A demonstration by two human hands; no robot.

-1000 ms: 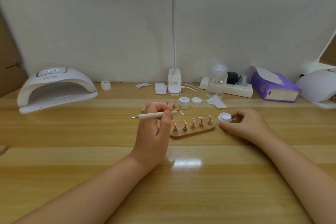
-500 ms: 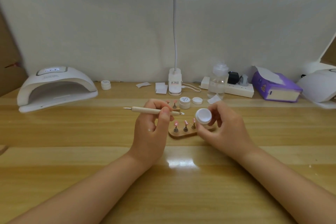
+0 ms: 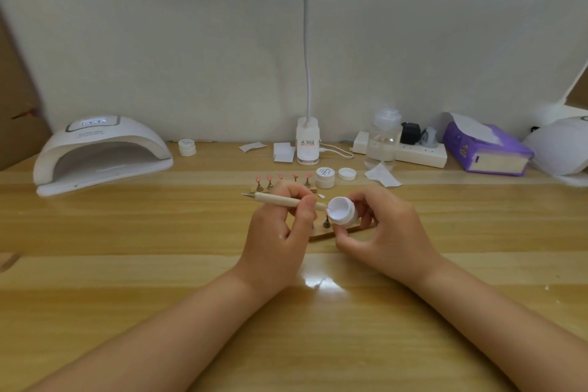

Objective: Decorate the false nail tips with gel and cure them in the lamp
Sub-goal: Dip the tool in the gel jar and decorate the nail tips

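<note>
A: What is each grip doing?

B: The left hand (image 3: 280,232) has its grip closed round a slim cream-handled dotting tool (image 3: 286,200), lying nearly level, its right end at the mouth of a small open white gel pot (image 3: 342,211). The right hand (image 3: 391,239) pinches that pot, tilted toward the tool.

A: And the nail tips?

B: Pink false nail tips (image 3: 281,177) stand in a row on a wooden holder on the wooden tabletop (image 3: 159,264), behind the hands. A second wooden strip (image 3: 321,235) lies mostly hidden under them. The white domed curing lamp (image 3: 101,153) sits far left.
</note>
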